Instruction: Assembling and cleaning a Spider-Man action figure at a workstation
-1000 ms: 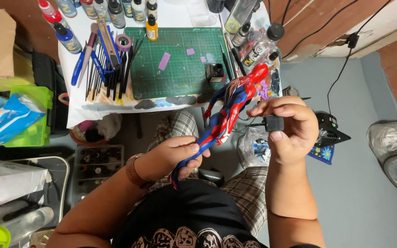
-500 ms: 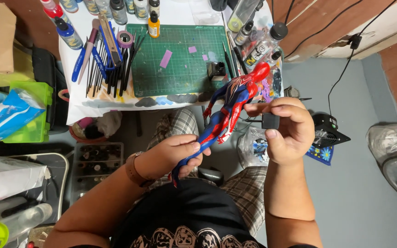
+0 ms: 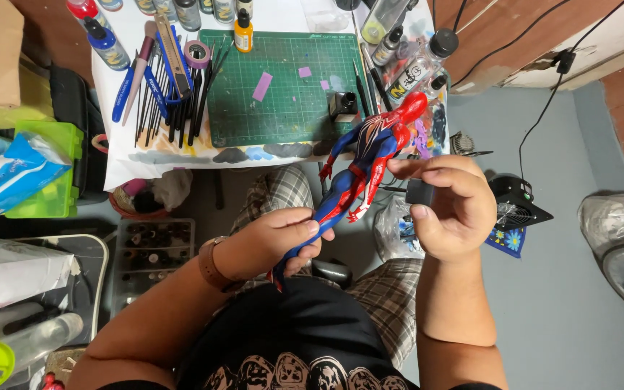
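We see open room to the right of our right hand, above bare grey floor. Ahead, the counter is crowded: brushes and pens lie left of the green cutting mat, and paint bottles stand to its right. The mat's middle is fairly free. Left of our left hand, a compartment box and a green bin block the way.

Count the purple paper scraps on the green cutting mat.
3: a long purple strip left of centre, a small purple square near the middle, and a smaller purple scrap to its right. The action figure may hide others.
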